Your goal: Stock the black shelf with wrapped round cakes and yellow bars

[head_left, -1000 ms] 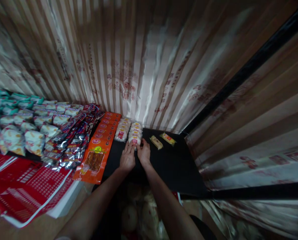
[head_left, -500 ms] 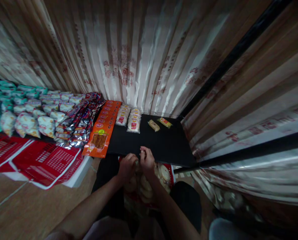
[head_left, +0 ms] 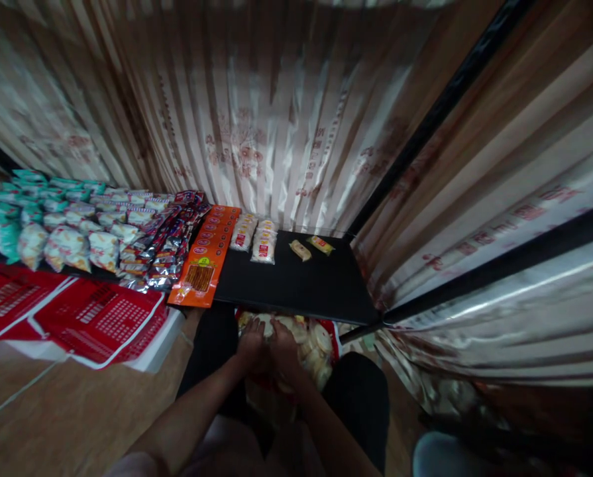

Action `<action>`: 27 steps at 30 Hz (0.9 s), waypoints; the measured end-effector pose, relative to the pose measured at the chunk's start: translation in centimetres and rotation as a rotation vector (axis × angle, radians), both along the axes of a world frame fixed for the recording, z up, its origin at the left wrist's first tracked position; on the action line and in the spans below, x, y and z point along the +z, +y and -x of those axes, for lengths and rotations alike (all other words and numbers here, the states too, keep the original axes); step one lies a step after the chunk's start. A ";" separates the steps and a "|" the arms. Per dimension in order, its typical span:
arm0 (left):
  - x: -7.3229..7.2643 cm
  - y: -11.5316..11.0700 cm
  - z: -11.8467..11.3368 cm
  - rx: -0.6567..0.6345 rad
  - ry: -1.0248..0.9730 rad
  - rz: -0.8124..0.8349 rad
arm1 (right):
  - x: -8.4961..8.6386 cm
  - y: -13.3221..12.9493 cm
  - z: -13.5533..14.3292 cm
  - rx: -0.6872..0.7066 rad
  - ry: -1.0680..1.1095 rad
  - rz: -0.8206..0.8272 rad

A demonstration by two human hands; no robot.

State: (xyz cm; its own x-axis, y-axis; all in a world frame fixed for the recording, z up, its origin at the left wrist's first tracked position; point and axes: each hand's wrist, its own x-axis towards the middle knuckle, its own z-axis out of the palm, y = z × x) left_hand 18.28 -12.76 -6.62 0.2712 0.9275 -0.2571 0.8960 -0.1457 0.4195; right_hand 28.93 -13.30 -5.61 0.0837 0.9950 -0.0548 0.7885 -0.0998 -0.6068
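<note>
Between my knees sits a red-edged bag [head_left: 334, 334] full of pale, round wrapped snacks [head_left: 321, 338]. My left hand [head_left: 252, 341] and my right hand [head_left: 280, 344] are close together over it, fingers curled around a pale round piece [head_left: 265, 323]. Beyond them, on the black board [head_left: 296, 285], lie two small packets, a tan one [head_left: 301, 250] and a yellow one [head_left: 321, 244]. Two stacked rows of white packets [head_left: 264, 242] stand left of these, beside a long orange package [head_left: 204, 258].
Dark shiny sachets [head_left: 169, 245], white pouches [head_left: 67, 246] and teal pouches [head_left: 5, 228] crowd the left. Red printed bags [head_left: 102, 318] hang below them. A pleated curtain [head_left: 246, 132] rises behind, and a dark pole [head_left: 425, 132] slants at the right.
Both hands have moved down from the board's front edge into the bag's mouth and now hold a pale round piece. The view has shifted slightly.
</note>
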 end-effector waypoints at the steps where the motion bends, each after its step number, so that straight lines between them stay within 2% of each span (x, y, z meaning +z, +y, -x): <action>1: 0.0 -0.1 0.0 0.010 -0.001 -0.010 | 0.0 0.1 -0.1 -0.012 0.047 0.012; 6: 0.7 -0.4 -0.1 0.034 0.004 -0.044 | 0.3 -0.1 -0.3 -0.049 0.210 0.036; 14: 1.3 -1.1 0.0 0.014 0.052 -0.081 | 0.0 -1.3 -0.2 -0.110 0.034 -0.004; 20: 0.8 -1.4 -0.2 0.062 -0.082 -0.117 | 0.3 -1.1 -0.2 -0.084 0.020 -0.010; 23: 0.4 -1.2 -0.3 0.132 -0.121 -0.127 | 0.3 -1.1 -0.5 -0.075 0.029 0.015; 27: 0.2 -0.8 -0.3 0.152 -0.086 -0.045 | 0.1 -1.2 -0.7 -0.044 0.016 0.090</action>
